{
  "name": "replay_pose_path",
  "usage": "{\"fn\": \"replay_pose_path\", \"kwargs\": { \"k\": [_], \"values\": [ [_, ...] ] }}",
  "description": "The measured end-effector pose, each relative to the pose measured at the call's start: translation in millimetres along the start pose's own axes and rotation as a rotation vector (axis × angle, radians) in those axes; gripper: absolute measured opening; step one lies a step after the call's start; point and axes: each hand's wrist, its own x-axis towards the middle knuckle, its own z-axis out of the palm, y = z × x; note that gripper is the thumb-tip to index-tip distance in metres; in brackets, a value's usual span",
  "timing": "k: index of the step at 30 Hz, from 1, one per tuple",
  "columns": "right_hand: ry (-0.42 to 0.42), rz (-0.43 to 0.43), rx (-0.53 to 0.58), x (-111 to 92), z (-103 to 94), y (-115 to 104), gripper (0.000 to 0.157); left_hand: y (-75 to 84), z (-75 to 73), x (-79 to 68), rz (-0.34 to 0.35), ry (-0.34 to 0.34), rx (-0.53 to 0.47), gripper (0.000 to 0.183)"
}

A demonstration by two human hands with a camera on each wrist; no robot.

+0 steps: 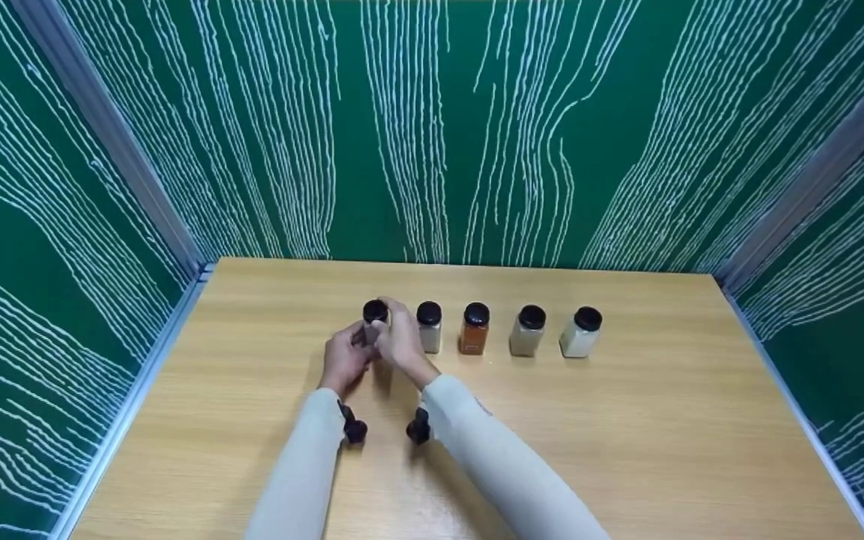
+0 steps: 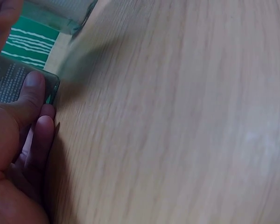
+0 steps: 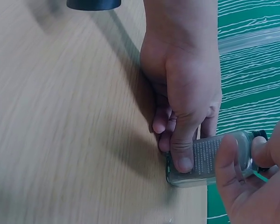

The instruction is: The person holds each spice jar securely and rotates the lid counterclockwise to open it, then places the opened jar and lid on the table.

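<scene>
— Broadly, what is laid out, largest first?

— A green enclosure with white wavy lines [image 1: 432, 127] is noted on three sides of a light wooden table [image 1: 627, 450]. Five small clear square jars with round black caps are set in one row across the table's far middle. Four stand free: a pale-filled jar [image 1: 429, 327], an orange-filled jar [image 1: 474, 329], a cream-filled jar [image 1: 528, 331] and a whitish jar at the right end [image 1: 580, 332].

— And the fifth?

— The leftmost clear jar with printed label [image 1: 374, 319] is held upright at the row's left end, its base on or just above the wood; which cannot be told. It is gripped by both hands. The left hand [image 1: 344, 362] is curled on its lower body, thumb pressed flat on the label in the right wrist view [image 3: 184, 158], the other fingers tucked behind. The right hand [image 1: 400, 339] is closed round the upper part, fingertips [image 3: 226, 154] pinching near the black cap [image 1: 375, 310].

— Why held so?

— Judged only: body steadied below, cap end worked from above.

— Anything in the way?

— The pale-filled jar stands just beside the right hand, so little room is left on that side. Black wrist-mounted cameras [image 1: 355, 430] are seen under the pale sleeves [image 1: 477, 442]. The near table is otherwise taken only by the forearms.
</scene>
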Motion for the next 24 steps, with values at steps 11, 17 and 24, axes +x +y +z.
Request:
{"fn": "replay_pose_path", "kwargs": {
  "k": [11, 17, 24],
  "values": [
    [0.043, -0.04, 0.017, -5.1, 2.9, -1.8, 0.062, -5.3, -1.3, 3.8, 0.06, 0.032, 0.066, 0.036],
    [0.164, -0.025, -0.052, -10.2, 7.8, -3.7, 0.062, -7.5, 0.5, 4.2, 0.084, 0.044, 0.101, 0.037],
    [0.211, 0.025, -0.077, -11.2, 9.7, -3.2, 0.053, -3.5, 1.6, 3.7, 0.027, 0.017, 0.028, 0.04]
  ]
}}
